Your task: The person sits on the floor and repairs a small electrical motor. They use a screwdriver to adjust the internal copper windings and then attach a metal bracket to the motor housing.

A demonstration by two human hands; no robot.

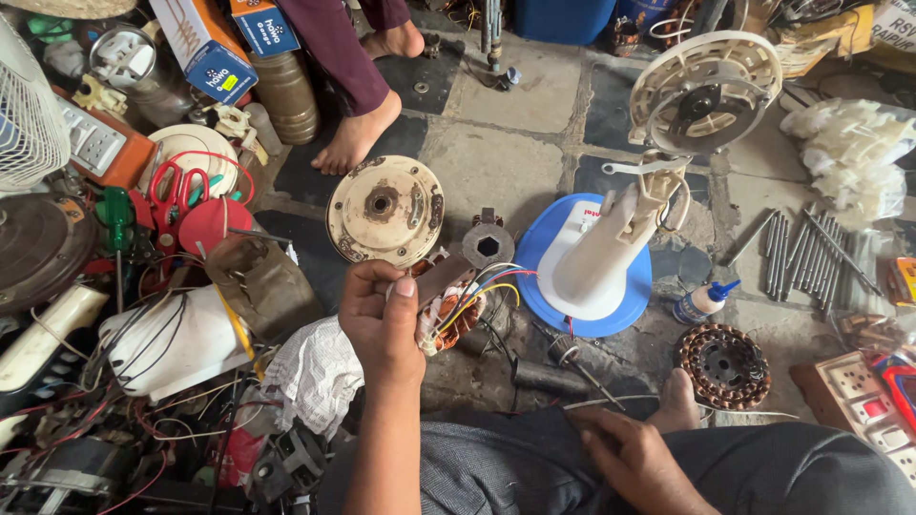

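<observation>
My left hand [382, 319] is shut on a small motor stator [450, 310] with copper windings and a bundle of red, yellow, blue and black wires, held up over the stone floor. My right hand [634, 463] lies low on my grey trouser leg with its fingers bent. A thin metal wire [611, 401] runs just past its fingertips, and I cannot tell whether it is gripped. My bare foot [679, 401] shows beyond that hand.
Behind the stator lie a round cream motor cover [385, 210] and a white fan stand [611, 243] on a blue base [544, 243]. At the right are another wound stator [722, 364], a glue bottle [703, 301] and several metal rods [801, 253]. Another person's bare foot [358, 133] rests at the back; wires, red scissors [176, 195] and parts crowd the left.
</observation>
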